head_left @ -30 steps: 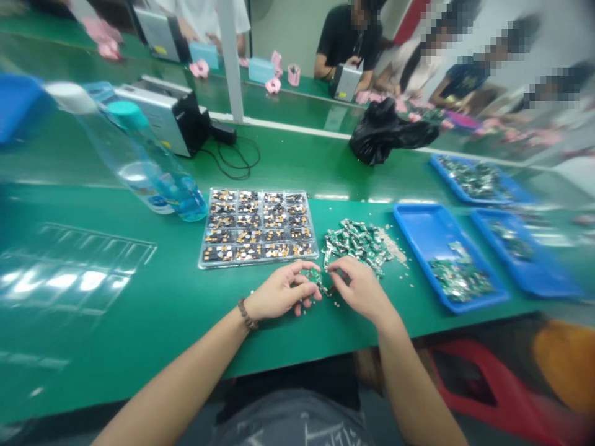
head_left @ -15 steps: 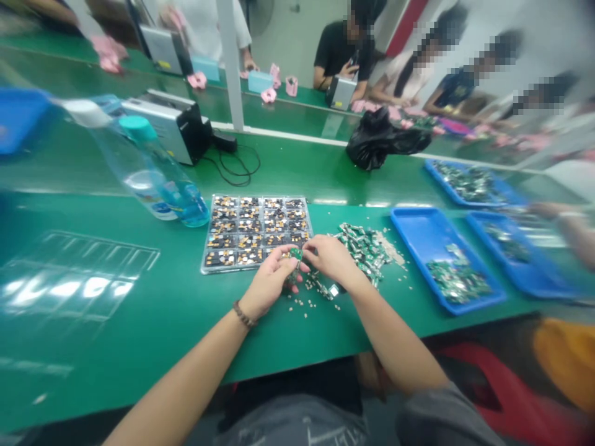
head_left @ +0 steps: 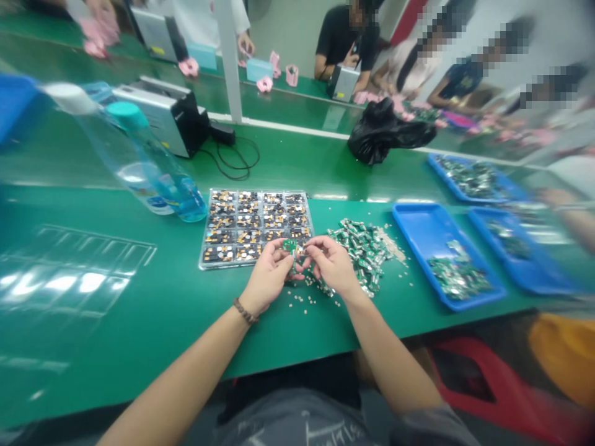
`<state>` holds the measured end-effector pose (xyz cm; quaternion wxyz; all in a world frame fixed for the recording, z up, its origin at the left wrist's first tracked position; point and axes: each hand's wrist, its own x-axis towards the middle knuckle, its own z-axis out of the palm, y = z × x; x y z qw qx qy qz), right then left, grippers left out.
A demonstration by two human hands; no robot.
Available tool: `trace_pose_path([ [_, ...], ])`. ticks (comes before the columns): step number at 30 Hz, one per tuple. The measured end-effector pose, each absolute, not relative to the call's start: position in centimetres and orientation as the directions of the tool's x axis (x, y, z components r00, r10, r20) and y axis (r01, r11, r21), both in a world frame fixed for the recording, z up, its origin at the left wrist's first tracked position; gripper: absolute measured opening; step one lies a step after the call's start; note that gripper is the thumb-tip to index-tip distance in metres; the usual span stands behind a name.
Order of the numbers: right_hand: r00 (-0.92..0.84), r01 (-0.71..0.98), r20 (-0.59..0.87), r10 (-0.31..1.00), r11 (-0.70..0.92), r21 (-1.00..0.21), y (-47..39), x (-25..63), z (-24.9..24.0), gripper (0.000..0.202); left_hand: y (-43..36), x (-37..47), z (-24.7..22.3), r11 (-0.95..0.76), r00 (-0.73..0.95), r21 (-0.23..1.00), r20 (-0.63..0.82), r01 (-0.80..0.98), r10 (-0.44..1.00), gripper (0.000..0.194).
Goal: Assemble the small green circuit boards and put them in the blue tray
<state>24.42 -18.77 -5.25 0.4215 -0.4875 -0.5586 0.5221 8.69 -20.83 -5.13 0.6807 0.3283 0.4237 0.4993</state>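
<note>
Over green tabletop point(head_left: 186, 297), a circuit board point(head_left: 290, 246) is being pinched by the left hand point(head_left: 266, 277), any hold by the right hand point(head_left: 336, 267) being unclear.

I note one camera only, worn on head. Faces forward and down across green bench point(head_left: 139, 337). Near left hand point(head_left: 266, 274) and right hand point(head_left: 336, 267), both mid-frame; wearer's shirt point(head_left: 292, 424) at bottom edge. Wide field: co-workers point(head_left: 331, 38) small along top, upper right blurred.

No text is legible; the white lettering point(head_left: 332, 435) on the grey shirt point(head_left: 283, 412) is too blurred.
</note>
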Motion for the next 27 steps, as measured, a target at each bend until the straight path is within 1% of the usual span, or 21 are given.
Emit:
trace_pose_path([
  [7, -0.117, 0.178, 0.103, 0.988, 0.123, -0.976, -19.54, 24.07, -5.58, 0.020, -20.78, 8.53, -5.00, 0.327, 0.127, 0.872, -0.301, -0.365, 0.945, 0.048],
  [13, -0.128, 0.112, 0.046, 0.991, 0.060, -0.992, -19.54, 24.12, -5.93, 0.020, -20.78, 8.48, -4.85, 0.338, 0.135, 0.875, -0.311, -0.345, 0.941, 0.045],
  [21, -0.135, 0.111, 0.017, 0.991, 0.032, -0.993, -19.75, 23.88, -6.27, 0.024, -20.74, 8.60, -4.86, 0.333, 0.126, 0.882, -0.309, -0.332, 0.943, 0.042],
  [24, -0.111, 0.047, 0.032, 0.993, 0.037, -0.998, -19.71, 23.79, -6.26, 0.026, -20.71, 8.58, -4.81, 0.338, 0.123, 0.881, -0.314, -0.331, 0.941, 0.042],
  [27, -0.097, 0.019, 0.022, 0.995, 0.024, -1.000, -19.75, 23.67, -6.21, 0.018, -20.68, 8.57, -4.85, 0.338, 0.123, 0.880, -0.315, -0.334, 0.941, 0.043],
])
